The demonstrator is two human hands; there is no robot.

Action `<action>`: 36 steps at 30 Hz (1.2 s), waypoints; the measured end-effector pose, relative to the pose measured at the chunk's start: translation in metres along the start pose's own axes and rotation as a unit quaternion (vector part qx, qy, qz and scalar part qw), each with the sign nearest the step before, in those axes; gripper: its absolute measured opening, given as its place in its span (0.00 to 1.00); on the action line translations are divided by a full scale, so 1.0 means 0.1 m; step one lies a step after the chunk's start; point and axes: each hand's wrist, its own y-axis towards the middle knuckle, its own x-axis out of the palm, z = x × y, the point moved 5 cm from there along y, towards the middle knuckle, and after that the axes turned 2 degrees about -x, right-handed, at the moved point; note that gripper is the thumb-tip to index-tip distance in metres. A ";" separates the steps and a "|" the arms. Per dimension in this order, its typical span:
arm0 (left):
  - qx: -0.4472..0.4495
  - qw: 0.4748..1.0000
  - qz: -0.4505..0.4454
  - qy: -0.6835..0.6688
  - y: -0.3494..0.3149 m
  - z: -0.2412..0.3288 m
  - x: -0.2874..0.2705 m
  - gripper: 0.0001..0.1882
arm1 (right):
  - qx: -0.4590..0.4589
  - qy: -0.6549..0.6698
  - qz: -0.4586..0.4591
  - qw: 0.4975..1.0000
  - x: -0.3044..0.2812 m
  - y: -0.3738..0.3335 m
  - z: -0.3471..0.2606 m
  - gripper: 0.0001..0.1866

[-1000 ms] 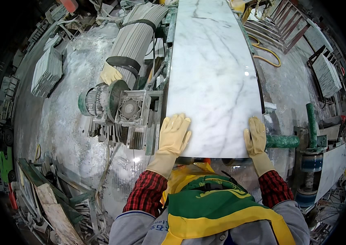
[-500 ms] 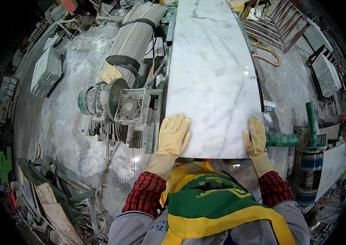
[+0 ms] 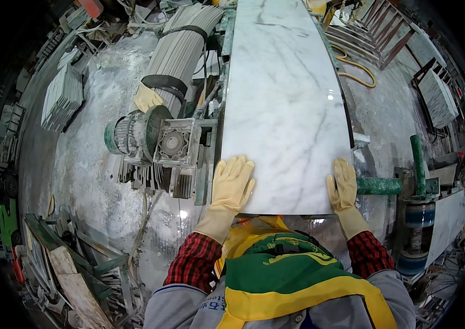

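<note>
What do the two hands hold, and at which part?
Both gloved hands, left hand and right hand, lie flat on the marble slab at its near corners.

A long white marble slab (image 3: pixel 284 104) with thin grey veins lies flat and runs straight away from the person. Its polished top shines with small glints of light. The near end is cut square, and both gloved hands rest flat on its near corners.
</note>
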 end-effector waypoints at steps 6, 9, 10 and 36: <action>-0.001 1.000 -0.006 -0.005 -0.03 0.04 -0.04 0.26 | -0.014 0.009 0.011 1.000 -0.10 0.04 -0.10 0.29; -0.003 1.000 -0.014 -0.005 -0.05 0.03 -0.01 0.26 | -0.016 0.020 0.014 1.000 -0.15 0.03 -0.13 0.29; -0.004 1.000 -0.014 -0.005 -0.06 0.02 0.01 0.26 | -0.017 0.024 0.016 0.999 -0.15 0.03 -0.13 0.29; -0.013 0.999 -0.047 0.009 -0.18 0.15 -0.04 0.28 | 0.005 0.075 0.045 0.996 -0.31 -0.12 -0.19 0.28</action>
